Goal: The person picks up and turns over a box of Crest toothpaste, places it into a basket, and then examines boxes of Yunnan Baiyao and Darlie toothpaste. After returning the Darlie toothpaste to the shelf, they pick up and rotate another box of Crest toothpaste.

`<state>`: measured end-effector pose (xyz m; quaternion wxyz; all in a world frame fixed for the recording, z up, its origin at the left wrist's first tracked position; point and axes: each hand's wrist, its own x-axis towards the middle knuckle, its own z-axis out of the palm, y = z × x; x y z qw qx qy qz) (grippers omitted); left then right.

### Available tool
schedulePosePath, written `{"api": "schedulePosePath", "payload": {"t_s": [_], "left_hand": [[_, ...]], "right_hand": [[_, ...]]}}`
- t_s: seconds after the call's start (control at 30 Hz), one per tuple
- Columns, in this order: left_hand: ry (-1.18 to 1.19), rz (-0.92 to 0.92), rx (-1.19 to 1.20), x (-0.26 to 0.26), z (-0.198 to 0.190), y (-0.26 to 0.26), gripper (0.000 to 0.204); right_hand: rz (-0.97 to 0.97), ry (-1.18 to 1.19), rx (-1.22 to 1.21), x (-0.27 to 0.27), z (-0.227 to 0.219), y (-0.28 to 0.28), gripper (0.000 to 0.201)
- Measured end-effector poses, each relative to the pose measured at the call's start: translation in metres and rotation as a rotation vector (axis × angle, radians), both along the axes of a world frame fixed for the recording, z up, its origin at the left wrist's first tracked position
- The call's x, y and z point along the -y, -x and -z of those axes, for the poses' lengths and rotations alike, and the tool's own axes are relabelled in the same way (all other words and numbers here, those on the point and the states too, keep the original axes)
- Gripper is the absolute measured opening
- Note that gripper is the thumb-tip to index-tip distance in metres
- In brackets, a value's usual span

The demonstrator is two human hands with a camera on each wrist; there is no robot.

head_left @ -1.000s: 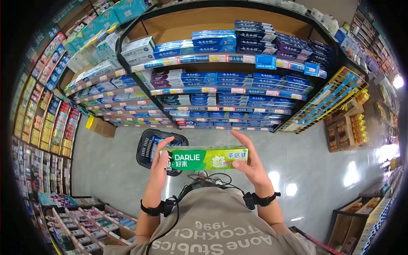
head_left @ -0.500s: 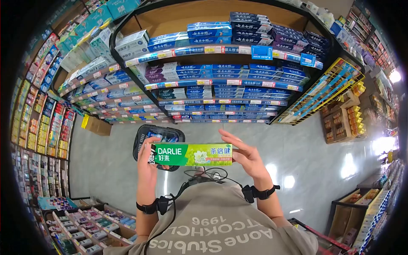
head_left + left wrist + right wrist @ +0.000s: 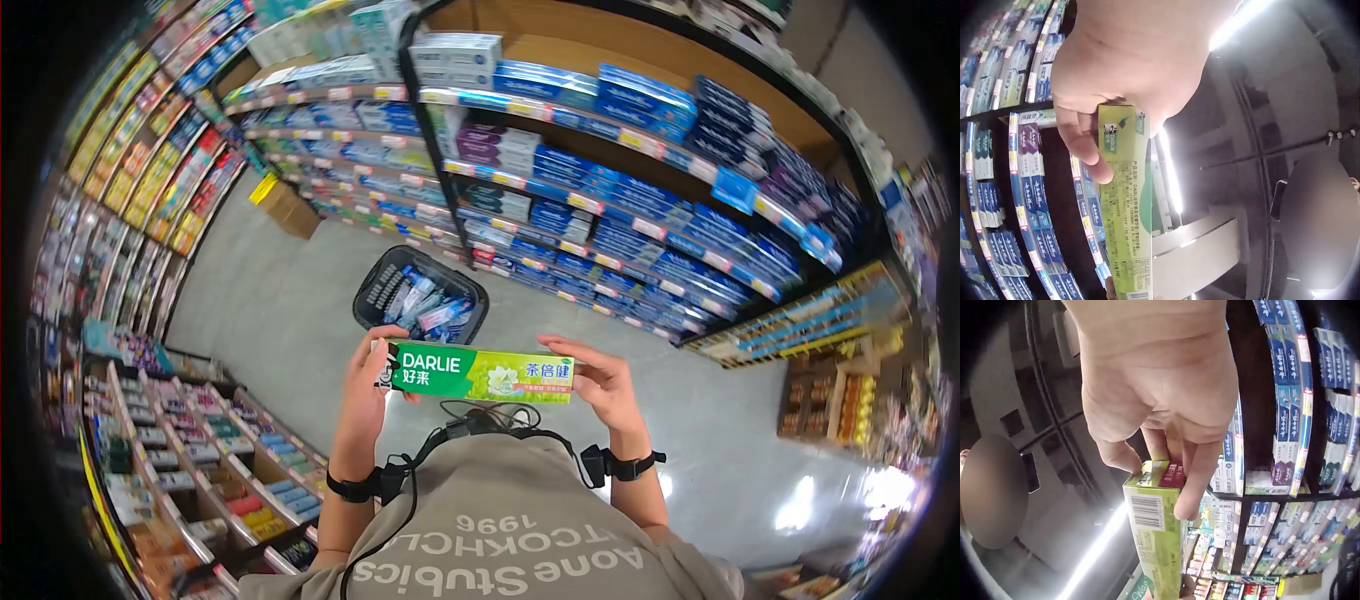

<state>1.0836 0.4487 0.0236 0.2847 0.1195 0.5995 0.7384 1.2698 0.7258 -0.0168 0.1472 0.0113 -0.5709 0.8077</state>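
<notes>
1. Head view: My left hand (image 3: pixel 362 388) holds one end of the green DARLIE toothpaste box (image 3: pixel 487 376), with the fingers curled round it. The box is in the air before my chest, between my two hands, and its front is turned to the camera. My right hand (image 3: pixel 608 390) is at the other end, with the fingers bent. Beyond the box, a black shopping basket (image 3: pixel 375 290) with packages inside stands on the floor (image 3: pixel 240 270), near the toothpaste shelves (image 3: pixel 620 210).

2. Left wrist view: My left fingers lie along one side of the box and pinch its end with the thumb, which is mostly hidden. The panel with small print shows below them.

3. Right wrist view: My right thumb and forefinger stand apart by the box's width and pinch the end near the barcode (image 3: pixel 1147 512). How firmly they press, I cannot tell.
</notes>
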Motion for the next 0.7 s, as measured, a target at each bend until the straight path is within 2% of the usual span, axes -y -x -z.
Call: {"api": "schedulePosePath", "payload": {"t_s": [0.2,0.33,0.5,0.57,0.7], "left_hand": [[0.005,-0.163,0.016,0.035,-0.010,-0.007,0.037],[-0.046,-0.182,0.032,0.050,-0.005,-0.006,0.037],[-0.027,-0.121,-0.007,0.065,-0.004,0.008,0.039],[-0.035,-0.133,-0.021,0.074,-0.004,0.016,0.038],[-0.098,-0.200,-0.020,0.105,-0.008,0.027,0.036]], "right_hand": [[-0.105,-0.009,0.018,0.019,-0.013,0.038,0.044],[-0.156,-0.094,0.033,0.026,-0.018,0.042,0.044],[-0.119,-0.051,0.058,0.040,-0.016,0.053,0.043],[-0.100,0.006,0.160,0.049,-0.025,0.060,0.042],[-0.152,0.033,0.176,0.080,-0.023,0.089,0.046]]}}
